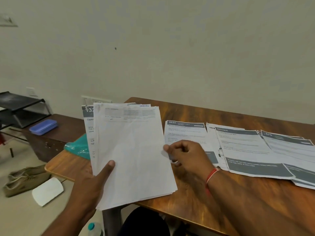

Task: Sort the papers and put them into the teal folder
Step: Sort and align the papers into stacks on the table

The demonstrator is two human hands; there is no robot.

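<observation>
The left hand (95, 183) gripped a stack of papers (133, 154) from below at its near left corner, thumb (110, 165) pressed flat on the top sheet and the other fingers hidden under the pile, so the stack stood tilted up above the near edge of the wooden table (204, 201). The top sheet was mostly blank, with faint print along its far edge, and a page with a grey header stuck out on the far-left side. The right hand (189, 155), a red thread (211, 176) round its wrist, sat at the stack's right edge with its fingers curled and a fingertip against the paper (whether it actually pinched a sheet could not be told). Behind the stack, beyond the left hand, the teal folder (80, 147) lay on the table's left end, largely hidden by the pages. Just past the right hand's knuckles lay a sheet headed 3634 (185, 132), and to the right of that hand overlapping sheets were spread out, one headed KITCHEN (247, 150). Well to the left of the left hand a blue box (43, 126) rested on a low dark cabinet (56, 138), and below it a pair of shoes (23, 179) sat on the floor.
</observation>
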